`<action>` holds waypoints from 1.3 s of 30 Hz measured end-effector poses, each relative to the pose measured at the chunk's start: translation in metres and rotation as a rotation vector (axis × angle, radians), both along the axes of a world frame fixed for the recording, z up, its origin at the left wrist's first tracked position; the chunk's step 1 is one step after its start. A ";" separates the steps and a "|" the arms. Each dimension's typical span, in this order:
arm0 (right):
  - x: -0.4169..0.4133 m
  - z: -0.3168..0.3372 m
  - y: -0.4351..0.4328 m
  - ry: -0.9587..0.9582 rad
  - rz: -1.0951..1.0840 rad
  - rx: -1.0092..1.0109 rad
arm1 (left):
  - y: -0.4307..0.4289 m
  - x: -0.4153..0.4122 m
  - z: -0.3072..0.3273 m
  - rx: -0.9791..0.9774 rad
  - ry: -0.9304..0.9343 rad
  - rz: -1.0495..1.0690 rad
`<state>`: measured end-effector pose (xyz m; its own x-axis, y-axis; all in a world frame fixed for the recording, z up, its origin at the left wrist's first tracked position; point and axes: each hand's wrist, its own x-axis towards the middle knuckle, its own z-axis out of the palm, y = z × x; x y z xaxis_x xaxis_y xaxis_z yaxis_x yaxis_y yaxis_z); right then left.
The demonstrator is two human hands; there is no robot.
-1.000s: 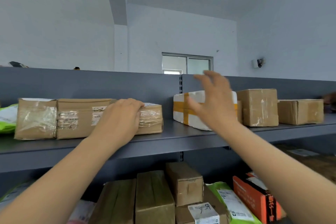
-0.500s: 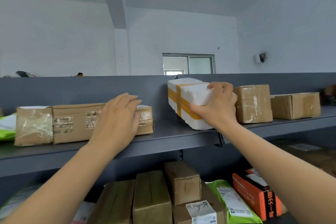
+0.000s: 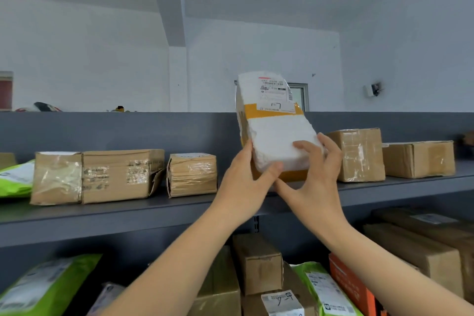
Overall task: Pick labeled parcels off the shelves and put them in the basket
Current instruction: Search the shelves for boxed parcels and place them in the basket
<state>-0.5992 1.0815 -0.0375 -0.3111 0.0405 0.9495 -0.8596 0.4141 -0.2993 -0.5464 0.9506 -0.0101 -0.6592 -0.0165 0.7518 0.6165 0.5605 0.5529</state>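
A green bag point(image 3: 15, 178) and brown boxes point(image 3: 102, 177) sit on the gray shelf point(image 3: 128, 215). The left hand point(image 3: 243, 183) grips the white parcel point(image 3: 275, 133) at its bottom, thumb in front. The parcel is held up above the shelf, tipped, label showing. The right hand point(image 3: 316, 185) curls round its right side.

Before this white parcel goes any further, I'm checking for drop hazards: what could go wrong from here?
1. The left hand and right hand grip only the lower end of the white foam parcel, which stands tilted above them; it may tip out.
2. The right hand sits close to the taped brown box, so swinging right could knock it.
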 end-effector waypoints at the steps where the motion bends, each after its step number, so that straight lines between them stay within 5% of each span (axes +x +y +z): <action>1: 0.001 0.000 0.003 -0.025 0.036 0.007 | 0.001 0.001 -0.001 -0.001 0.006 -0.001; 14: 0.022 0.009 0.005 -0.123 0.154 0.133 | -0.011 0.008 0.009 0.072 0.051 0.100; 27: -0.012 0.026 -0.010 -0.263 0.338 0.212 | -0.032 0.001 0.012 -0.116 0.010 0.519; 34: -0.029 0.037 0.022 -0.336 0.395 0.204 | -0.011 -0.007 0.020 -0.541 0.335 0.747; 39: -0.075 0.052 0.058 -0.371 -0.071 0.366 | 0.007 -0.024 0.036 -0.826 0.290 0.847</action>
<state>-0.6743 1.1398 0.0145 -0.6379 -0.2402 0.7317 -0.6892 0.6021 -0.4032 -0.5704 0.9581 0.0258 -0.4776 0.1929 0.8571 -0.0735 0.9634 -0.2578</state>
